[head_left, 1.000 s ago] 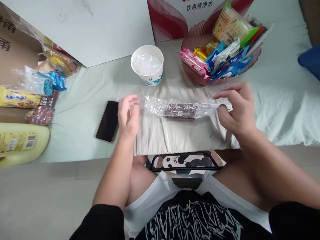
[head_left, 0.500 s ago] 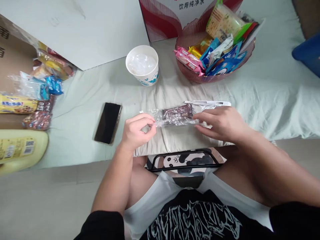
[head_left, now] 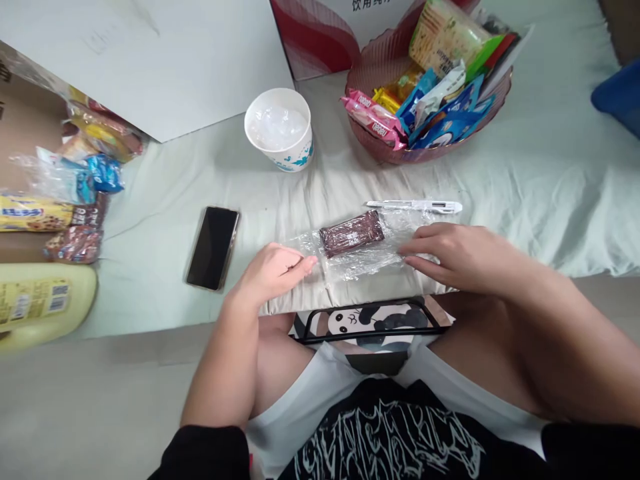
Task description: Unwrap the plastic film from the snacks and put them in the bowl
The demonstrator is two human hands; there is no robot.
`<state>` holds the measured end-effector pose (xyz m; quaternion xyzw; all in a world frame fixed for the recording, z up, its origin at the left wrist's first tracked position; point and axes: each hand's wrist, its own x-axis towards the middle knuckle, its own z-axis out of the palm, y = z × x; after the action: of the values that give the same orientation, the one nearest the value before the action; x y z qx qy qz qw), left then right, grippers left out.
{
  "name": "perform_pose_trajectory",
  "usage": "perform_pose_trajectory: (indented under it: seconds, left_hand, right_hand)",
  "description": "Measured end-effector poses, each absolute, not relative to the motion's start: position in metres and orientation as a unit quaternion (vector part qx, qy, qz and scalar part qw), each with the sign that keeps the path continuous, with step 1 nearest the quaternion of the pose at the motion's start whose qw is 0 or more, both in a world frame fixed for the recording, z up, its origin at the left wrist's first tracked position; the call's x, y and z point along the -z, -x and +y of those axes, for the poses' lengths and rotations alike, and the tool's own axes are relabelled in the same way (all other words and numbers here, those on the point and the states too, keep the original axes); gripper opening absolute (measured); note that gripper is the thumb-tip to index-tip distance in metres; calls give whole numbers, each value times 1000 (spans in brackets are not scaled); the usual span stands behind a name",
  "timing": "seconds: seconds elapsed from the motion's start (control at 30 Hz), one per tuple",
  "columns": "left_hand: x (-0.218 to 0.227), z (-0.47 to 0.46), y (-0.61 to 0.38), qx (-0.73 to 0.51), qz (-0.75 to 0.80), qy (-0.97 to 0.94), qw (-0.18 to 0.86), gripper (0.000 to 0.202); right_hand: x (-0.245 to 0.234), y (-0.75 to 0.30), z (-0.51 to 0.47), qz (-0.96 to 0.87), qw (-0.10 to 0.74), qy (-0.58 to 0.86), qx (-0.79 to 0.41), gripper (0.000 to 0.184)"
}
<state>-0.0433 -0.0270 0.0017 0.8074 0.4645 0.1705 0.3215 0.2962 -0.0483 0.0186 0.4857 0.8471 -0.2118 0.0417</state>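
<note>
A small brown-wrapped snack bar (head_left: 351, 233) lies on a sheet of clear plastic film (head_left: 357, 267), spread flat on the pale green cloth. At the film's left end is my left hand (head_left: 274, 272), its fingers curled and thumb closed over the film. My right hand (head_left: 453, 257) pinches the film toward its right end, thumb and fingers close together; the exact grip is partly hidden. Just beyond the film, a white pen-like cutter (head_left: 415, 206) lies above my right hand.
A phone (head_left: 213, 248) lies left of my left hand. Farther back stand a paper cup (head_left: 293, 159) holding clear plastic and a pink bowl (head_left: 395, 155) of packaged snacks. Boxes line the back. Snack packets (head_left: 35, 212) and a yellow bottle (head_left: 75, 300) are at far left.
The film has been spread flatter and wider, and the brown bar now shows more fully on it. My right hand has shifted slightly right; my left hand has turned lower.
</note>
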Motion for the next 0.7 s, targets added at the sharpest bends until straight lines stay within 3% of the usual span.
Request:
perform_pose_trajectory:
  seconds: [0.07,0.17,0.23,0.3,0.4,0.5,0.63,0.7]
  left_hand:
    - [2,-23,40,-196,458,-825,266,44]
    - [5,-20,32,-230,459,-843,161,22]
    - [6,-20,28,-204,451,-856,148,39]
    - [7,-21,25,-173,438,-863,183,52]
    - [10,-23,23,-193,430,-849,237,30]
    - [12,-23,21,-258,458,-804,279,11]
    - [12,-19,17,-307,555,-652,415,20]
    - [11,-17,13,-312,593,-557,491,21]
  right_hand:
    - [-20,-292,-49,836,65,-514,184,38]
    - [-23,-287,-48,816,80,-554,141,46]
    - [-23,-285,-48,804,81,-575,129,57]
    - [-24,-285,-48,794,74,-590,122,62]
    - [-22,-284,-49,798,23,-594,96,58]
    - [-16,-278,-50,814,-81,-567,92,44]
    - [-1,-263,-50,814,-225,-519,132,15]
    - [6,-255,-48,824,-260,-484,138,14]
